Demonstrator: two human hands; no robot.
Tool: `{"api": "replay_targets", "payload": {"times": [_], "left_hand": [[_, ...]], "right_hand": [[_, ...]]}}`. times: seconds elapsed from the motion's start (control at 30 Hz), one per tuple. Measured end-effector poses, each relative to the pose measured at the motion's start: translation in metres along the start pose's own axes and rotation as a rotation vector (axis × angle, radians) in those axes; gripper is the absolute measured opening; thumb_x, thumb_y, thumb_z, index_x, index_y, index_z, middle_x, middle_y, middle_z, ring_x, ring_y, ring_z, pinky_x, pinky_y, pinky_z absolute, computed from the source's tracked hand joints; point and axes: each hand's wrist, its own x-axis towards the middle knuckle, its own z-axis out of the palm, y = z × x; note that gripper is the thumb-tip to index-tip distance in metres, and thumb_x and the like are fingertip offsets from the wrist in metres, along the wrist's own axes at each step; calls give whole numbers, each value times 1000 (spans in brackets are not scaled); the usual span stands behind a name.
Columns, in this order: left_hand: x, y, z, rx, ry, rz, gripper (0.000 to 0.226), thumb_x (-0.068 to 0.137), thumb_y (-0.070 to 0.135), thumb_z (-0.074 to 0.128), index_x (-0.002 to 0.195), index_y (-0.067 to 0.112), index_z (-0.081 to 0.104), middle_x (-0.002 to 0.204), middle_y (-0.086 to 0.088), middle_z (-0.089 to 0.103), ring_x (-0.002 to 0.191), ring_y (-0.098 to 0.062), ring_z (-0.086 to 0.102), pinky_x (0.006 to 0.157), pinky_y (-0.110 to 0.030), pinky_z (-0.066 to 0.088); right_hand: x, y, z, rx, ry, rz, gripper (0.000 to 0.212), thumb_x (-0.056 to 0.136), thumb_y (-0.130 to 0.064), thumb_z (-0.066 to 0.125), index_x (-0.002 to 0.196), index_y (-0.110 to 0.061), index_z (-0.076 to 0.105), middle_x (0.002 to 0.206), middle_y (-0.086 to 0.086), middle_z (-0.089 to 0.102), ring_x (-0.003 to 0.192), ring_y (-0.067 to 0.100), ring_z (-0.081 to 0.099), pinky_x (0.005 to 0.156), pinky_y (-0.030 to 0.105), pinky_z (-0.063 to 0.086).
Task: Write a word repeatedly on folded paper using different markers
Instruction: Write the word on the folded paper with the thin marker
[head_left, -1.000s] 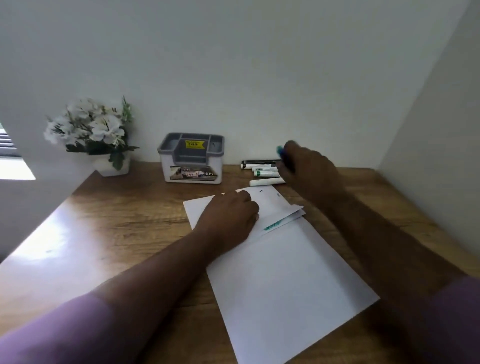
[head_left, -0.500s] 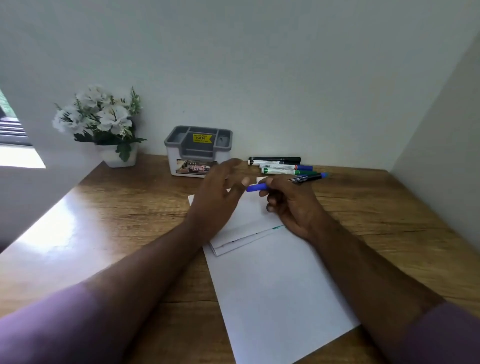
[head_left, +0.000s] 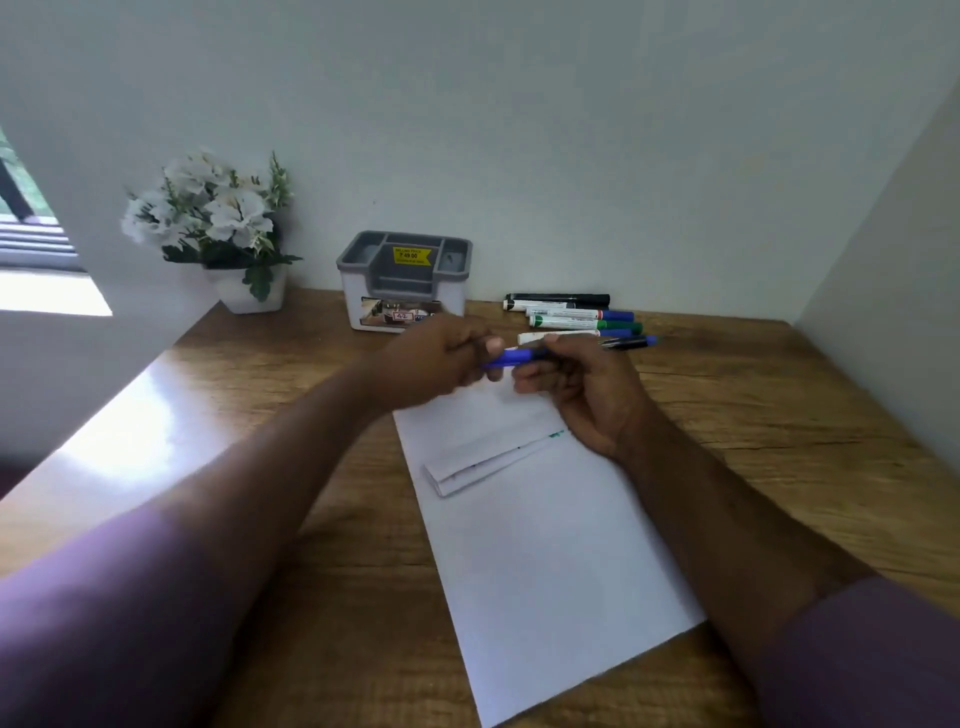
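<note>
A white sheet of paper lies on the wooden desk, its far end folded over several times into a flat band with green ink at the fold's right end. Above the fold, my right hand holds a blue marker by its barrel. My left hand pinches the marker's blue cap end. The marker lies roughly level between both hands.
Several markers, black, blue and green, lie in a row near the back wall. A grey and white desk organiser stands left of them. A white flower pot stands at the back left corner. A wall closes the right side.
My right hand brought the blue marker from the marker row to above the fold. My left hand lifted off the paper and closed on the marker's cap end.
</note>
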Motion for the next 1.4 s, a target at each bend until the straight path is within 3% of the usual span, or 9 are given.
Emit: {"api": "replay_targets", "payload": {"times": [0.17, 0.27, 0.37, 0.63, 0.8, 0.9, 1.1, 1.23, 1.4], "left_hand": [[-28, -26, -38, -280, -51, -195, 31, 95, 34, 45, 90, 11, 65, 68, -2, 65, 52, -12, 51, 47, -24, 42], [-40, -22, -18, -551, -94, -237, 30, 96, 33, 37, 105, 11, 56, 92, -13, 72, 52, -18, 54, 42, -24, 42], [-45, -14, -8, -776, -39, -265, 20, 87, 27, 41, 88, 10, 52, 75, -18, 67, 46, -21, 51, 37, -23, 36], [-51, -6, 0, -474, -73, -132, 23, 74, 3, 62, 59, 15, 50, 79, -19, 72, 46, -23, 60, 38, -24, 44], [-47, 7, 14, -19, -180, -7, 17, 80, 28, 70, 93, 37, 64, 56, 16, 67, 43, -4, 57, 49, -6, 41], [-42, 14, 19, 193, -297, 85, 35, 77, 46, 68, 111, 46, 63, 51, 28, 59, 46, 6, 53, 54, -5, 36], [-26, 15, 13, 303, -545, -36, 46, 69, 61, 64, 113, 54, 58, 100, 14, 64, 76, 1, 59, 70, -18, 45], [-23, 15, 9, 251, -604, -48, 46, 73, 50, 68, 118, 44, 58, 57, 30, 59, 53, 24, 48, 48, 1, 34], [-21, 13, 5, 243, -648, -57, 52, 72, 43, 72, 121, 33, 57, 46, 44, 48, 48, 25, 47, 43, 4, 31]], "right_hand": [[3, -9, -11, 64, 34, 1, 32, 93, -3, 43, 74, 2, 69, 62, 14, 71, 54, 20, 68, 52, 23, 53], [3, -7, -8, -16, -13, 62, 42, 90, -2, 47, 58, -9, 72, 58, 8, 69, 49, 14, 64, 77, 32, 51], [3, -9, -7, -86, -41, 78, 46, 90, 1, 47, 54, -13, 71, 62, 4, 71, 43, 11, 58, 62, 27, 50], [10, -18, -9, -255, -194, 191, 38, 95, -9, 46, 75, -10, 78, 64, 7, 70, 51, 13, 63, 54, 32, 58], [12, -15, -13, -212, -178, 144, 27, 92, -15, 54, 78, -12, 77, 66, 6, 70, 54, 12, 63, 53, 28, 56], [9, -12, -10, -210, -105, 92, 13, 89, -8, 60, 81, -9, 71, 63, 5, 68, 50, 12, 59, 50, 26, 54], [-13, -25, 7, -184, -59, -6, 22, 80, -7, 58, 62, -15, 68, 52, 2, 59, 40, 10, 48, 44, 23, 46], [-53, -23, 14, -214, -323, 114, 13, 73, -3, 61, 66, -9, 71, 51, 6, 61, 37, 11, 53, 42, 24, 49], [-70, -14, 21, -500, -353, 97, 16, 77, 3, 65, 71, -8, 76, 58, 10, 69, 44, 16, 62, 42, 23, 52]]}}
